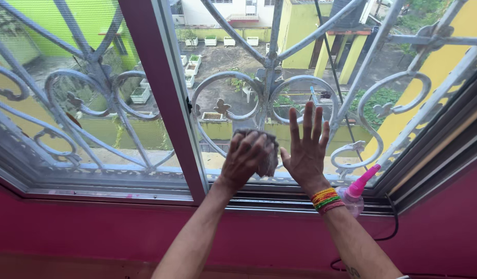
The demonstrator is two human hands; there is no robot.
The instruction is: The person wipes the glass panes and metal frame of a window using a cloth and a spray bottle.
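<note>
My left hand (pixel 244 157) presses a grey-brown cloth (pixel 269 155) flat against the lower part of the window pane (pixel 233 62). Right beside it, my right hand (pixel 306 150) lies open on the glass with its fingers spread and pointing up, holding nothing. Coloured thread bands (pixel 326 200) circle my right wrist. A clear spray bottle with a pink nozzle (pixel 358 190) stands on the window sill just right of that wrist.
A purple window frame post (pixel 163 98) divides the panes. White scrolled metal bars (pixel 272 77) stand outside the glass. A mesh screen (pixel 52 77) covers the left pane. The wall below (pixel 94 227) is magenta. A black cable (pixel 391 227) hangs at the right.
</note>
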